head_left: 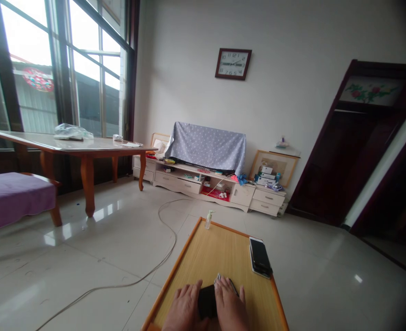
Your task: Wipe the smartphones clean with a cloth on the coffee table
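My left hand (pixel 184 307) and my right hand (pixel 231 304) lie side by side at the near end of a small wooden table (pixel 209 257). Between them is a small black object (pixel 207 301), touched by both hands; the fingers lie flat and partly over it. A dark smartphone (pixel 259 256) rests near the table's right edge, beyond my right hand. A small clear pump bottle (pixel 208 219) stands at the table's far edge.
A white cable (pixel 168 230) snakes across the tiled floor to the left. A large wooden dining table (pixel 68 145) and purple bench (pixel 13 195) stand at left. A low TV cabinet (pixel 206 184) with a cloth-covered screen lines the far wall; a dark doorway (pixel 354 151) is right.
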A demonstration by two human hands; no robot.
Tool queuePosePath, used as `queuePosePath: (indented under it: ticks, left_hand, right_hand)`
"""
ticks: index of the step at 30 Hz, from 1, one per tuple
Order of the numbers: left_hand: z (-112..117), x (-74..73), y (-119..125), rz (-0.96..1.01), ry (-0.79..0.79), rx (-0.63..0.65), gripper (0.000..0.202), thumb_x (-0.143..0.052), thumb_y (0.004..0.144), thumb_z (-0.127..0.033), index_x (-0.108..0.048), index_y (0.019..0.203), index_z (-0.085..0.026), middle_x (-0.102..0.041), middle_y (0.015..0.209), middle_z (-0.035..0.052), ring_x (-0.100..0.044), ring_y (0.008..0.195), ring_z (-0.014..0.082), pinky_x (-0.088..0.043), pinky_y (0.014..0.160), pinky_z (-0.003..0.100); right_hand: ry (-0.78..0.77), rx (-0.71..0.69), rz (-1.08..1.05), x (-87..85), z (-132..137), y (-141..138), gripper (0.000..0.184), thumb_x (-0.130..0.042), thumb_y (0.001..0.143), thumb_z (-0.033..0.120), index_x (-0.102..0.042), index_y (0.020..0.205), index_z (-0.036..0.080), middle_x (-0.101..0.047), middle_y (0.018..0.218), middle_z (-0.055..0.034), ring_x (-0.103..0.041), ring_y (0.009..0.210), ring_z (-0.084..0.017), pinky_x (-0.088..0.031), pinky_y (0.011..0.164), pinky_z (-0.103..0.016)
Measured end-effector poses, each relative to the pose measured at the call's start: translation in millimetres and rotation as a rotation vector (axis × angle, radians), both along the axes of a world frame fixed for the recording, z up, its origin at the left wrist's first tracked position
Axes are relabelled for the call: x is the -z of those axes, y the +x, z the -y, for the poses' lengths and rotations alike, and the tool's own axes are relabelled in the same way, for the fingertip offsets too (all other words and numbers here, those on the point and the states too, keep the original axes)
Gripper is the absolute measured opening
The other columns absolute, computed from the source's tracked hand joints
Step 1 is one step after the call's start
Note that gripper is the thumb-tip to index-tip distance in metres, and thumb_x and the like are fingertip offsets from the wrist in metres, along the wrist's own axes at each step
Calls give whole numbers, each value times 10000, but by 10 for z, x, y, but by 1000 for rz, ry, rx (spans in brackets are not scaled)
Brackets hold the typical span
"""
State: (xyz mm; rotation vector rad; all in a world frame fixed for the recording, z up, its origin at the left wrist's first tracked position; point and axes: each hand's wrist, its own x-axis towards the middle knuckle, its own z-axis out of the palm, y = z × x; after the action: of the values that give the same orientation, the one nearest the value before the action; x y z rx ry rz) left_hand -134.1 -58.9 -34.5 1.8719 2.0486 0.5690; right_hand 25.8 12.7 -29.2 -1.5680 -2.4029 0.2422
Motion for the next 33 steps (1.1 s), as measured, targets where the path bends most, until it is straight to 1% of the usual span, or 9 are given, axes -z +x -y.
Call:
queuePosePath:
  ticks: [3,8,11,14,17,23,25,30,33]
  left_hand:
    - [-2,-9,1,-5,8,3,875,-590,659,-470,-397,1462,-179,-556,1395,93,-463,1261,290,-273,1095,403]
    - [16,-84,18,-16,4,28,742,-486,771,-458,-416,1450,-167,-550,1403,105,-483,1229,281,-292,1074,418]
    - [20,-86,29,-15,4,14,808,-548,706,-461,-417,1449,-171,-540,1417,92,-468,1248,284,-277,1091,414]
    - [14,-57,30,-2,8,4,890,-603,635,-455,-400,1460,-190,-544,1413,66,-446,1278,272,-254,1115,390]
    - [5,-47,27,-4,9,11,902,-605,627,-453,-394,1464,-191,-549,1408,62,-450,1277,264,-253,1115,379]
    - [-1,-98,35,-11,11,16,745,-503,742,-439,-432,1437,-182,-574,1377,76,-488,1235,251,-291,1074,379]
    - [0,-108,42,-11,8,17,724,-484,759,-440,-437,1433,-179,-573,1378,83,-491,1231,253,-294,1068,378]
    - [4,-86,52,-16,-2,3,853,-581,652,-449,-416,1448,-192,-561,1388,71,-457,1263,270,-250,1104,373]
    - [-2,-68,46,-3,3,7,871,-602,634,-465,-422,1445,-202,-564,1378,66,-457,1263,270,-243,1108,372]
  right_hand:
    - [-10,-41,-15,37,94,-89,502,-220,1016,411,-586,1342,308,-499,1437,-33,-423,1369,-270,-196,1162,-597]
    - [-18,-185,-73,94,280,-213,443,-275,1023,419,-583,1334,357,-555,1385,4,-457,1342,-253,-223,1173,-558]
    - [-19,-129,-57,39,173,-94,463,-243,1029,409,-581,1339,349,-533,1412,8,-438,1359,-242,-206,1176,-562]
    - [-56,-3,1,-20,-14,64,498,-206,1026,376,-554,1374,297,-469,1469,-16,-380,1398,-256,-170,1169,-601]
    - [-72,51,36,-21,-65,87,508,-210,1021,369,-535,1395,257,-446,1487,-43,-357,1410,-268,-157,1172,-601]
    - [-85,-190,-22,60,235,-167,490,-249,1024,425,-541,1391,282,-470,1464,-32,-385,1390,-269,-205,1178,-559]
    - [-95,-222,-37,43,255,-175,479,-246,1027,419,-536,1392,305,-480,1456,-20,-388,1389,-259,-195,1181,-558]
    - [-44,-41,-27,-29,13,53,506,-200,1032,392,-553,1378,283,-472,1468,-31,-382,1396,-261,-176,1171,-596]
    - [-16,60,-1,36,-70,128,520,-201,1027,396,-540,1391,244,-456,1478,-61,-368,1403,-283,-182,1158,-624]
